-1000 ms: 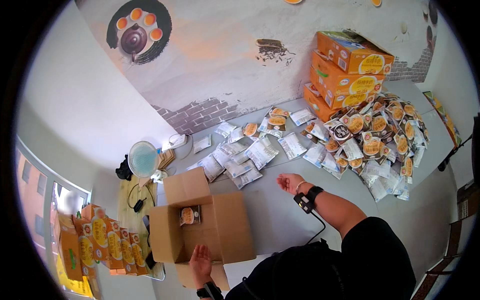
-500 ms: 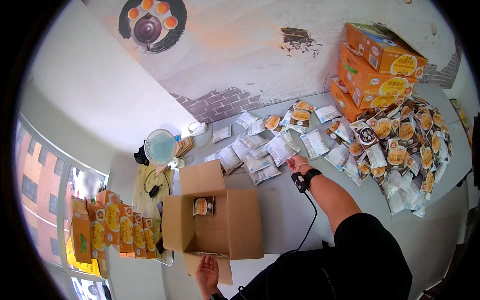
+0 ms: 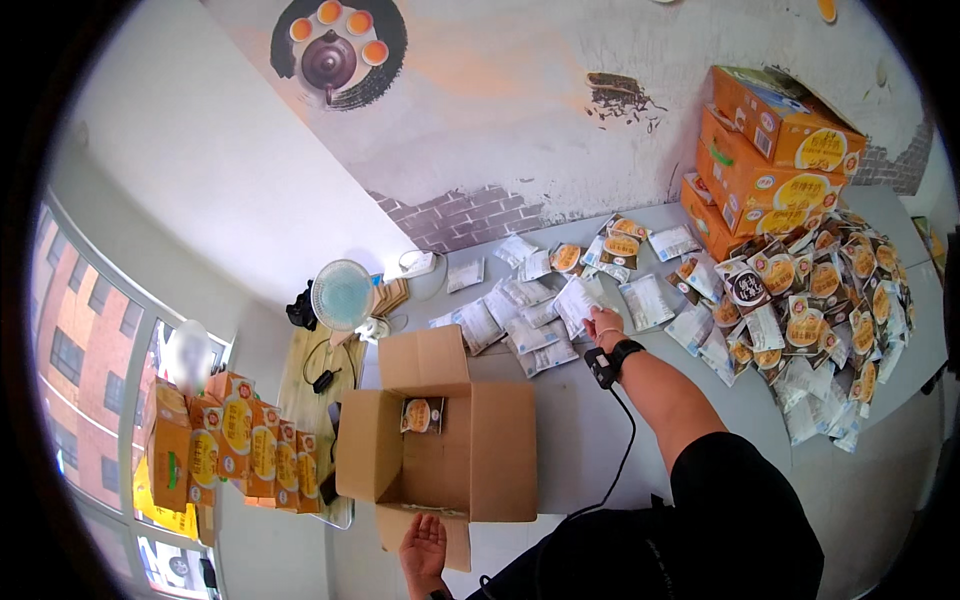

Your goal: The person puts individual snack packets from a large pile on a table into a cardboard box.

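Note:
My right hand (image 3: 604,325) pinches the edge of a white packet (image 3: 576,303), tilted up over other packets (image 3: 535,335) lying loose on the table. Beside the near flap of an open cardboard carton (image 3: 503,450), my left hand (image 3: 424,545) is palm up with its fingers apart and holds nothing. Inside the carton, against its far side, lies one brown packet (image 3: 421,415) with a round orange picture. Black straps with a small device and a cable sit on my right wrist.
At the right is a large heap of brown and white packets (image 3: 800,320). Behind it stand stacked orange boxes (image 3: 780,180). More orange boxes (image 3: 240,440) stand at the left. A small fan (image 3: 343,294) is near the wall, left of the carton's far flap.
The right hand has closed on the white packet's edge and tilted it up. The whole view has shifted slightly, while the left hand stays by the carton's near flap.

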The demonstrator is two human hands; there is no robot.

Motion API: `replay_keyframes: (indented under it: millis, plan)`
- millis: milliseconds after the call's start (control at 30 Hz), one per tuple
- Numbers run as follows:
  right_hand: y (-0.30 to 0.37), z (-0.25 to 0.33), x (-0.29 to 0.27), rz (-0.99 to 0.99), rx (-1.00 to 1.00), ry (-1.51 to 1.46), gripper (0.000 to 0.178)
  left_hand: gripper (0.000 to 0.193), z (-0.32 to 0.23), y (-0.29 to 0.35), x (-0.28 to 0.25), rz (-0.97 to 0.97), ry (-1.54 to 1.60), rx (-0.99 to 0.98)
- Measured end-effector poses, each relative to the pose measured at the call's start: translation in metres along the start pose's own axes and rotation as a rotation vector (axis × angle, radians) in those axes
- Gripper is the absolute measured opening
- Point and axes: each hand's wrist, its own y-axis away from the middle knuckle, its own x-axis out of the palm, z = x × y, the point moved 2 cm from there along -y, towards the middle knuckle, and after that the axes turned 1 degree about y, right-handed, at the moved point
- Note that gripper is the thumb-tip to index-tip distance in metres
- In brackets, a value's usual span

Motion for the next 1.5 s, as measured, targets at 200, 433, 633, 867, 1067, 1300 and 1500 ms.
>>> replay_keyframes:
  millis: [200,433,633,867,1067,1300,1500]
  plan:
    - [0.043,0.025,0.003,0.189,-0.249,0.239,0.015,0.022,0.006,-0.011,0.014,0.025,-0.027,-0.055]
    - [0.117,0.053,-0.02,0.299,-0.276,0.458,0.017,0.025,0.022,-0.038,0.026,0.127,-0.045,-0.189]
    - [0.188,0.059,-0.043,0.42,-0.253,0.57,0.018,0.027,0.046,-0.052,0.068,0.346,-0.064,-0.43]
    - [0.259,0.046,-0.058,0.545,-0.31,0.825,0.021,0.036,0.082,-0.067,0.091,0.502,-0.07,-0.708]
    - [0.327,0.037,-0.051,0.677,-0.369,0.913,0.019,0.044,0.112,-0.074,0.101,0.617,-0.103,-0.908]
    - [0.397,0.037,-0.023,1.045,-0.726,1.13,0.016,0.049,0.123,-0.068,0.114,0.809,-0.123,-1.099]
    - [0.411,0.034,-0.018,1.078,-0.882,1.191,0.025,0.048,0.118,-0.078,0.109,1.141,-0.369,-1.003]
